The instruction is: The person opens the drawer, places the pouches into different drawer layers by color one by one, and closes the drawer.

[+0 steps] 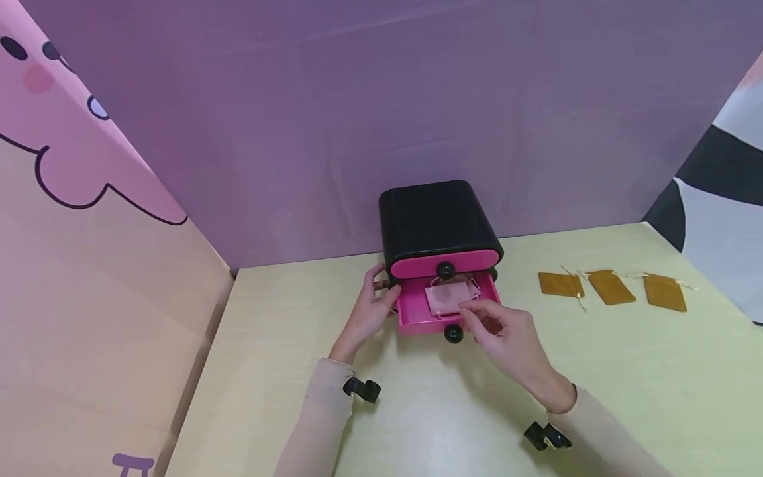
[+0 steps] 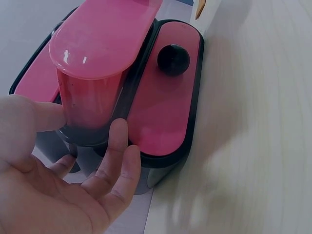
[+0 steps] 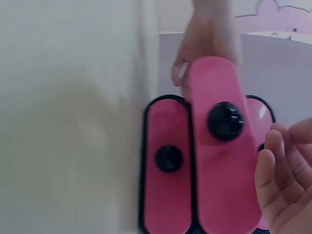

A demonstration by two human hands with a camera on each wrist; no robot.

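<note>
While drawer (image 1: 412, 306) juts, pink pouch (image 1: 446, 298) lies against right grip (image 1: 511, 336).

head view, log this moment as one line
left hand: at open middle drawer's left side; right hand: near pink pouch inside; three brown pouches: on table

Diffuse light is spread over the worktop (image 1: 280, 344) in the head view, with soft shadows cast well forward of its back edge. Wrist views are dimmer; glints are shown on the open drawer (image 2: 105, 44), and the left hand (image 3: 209, 41) is blurred in the right wrist view.
</note>
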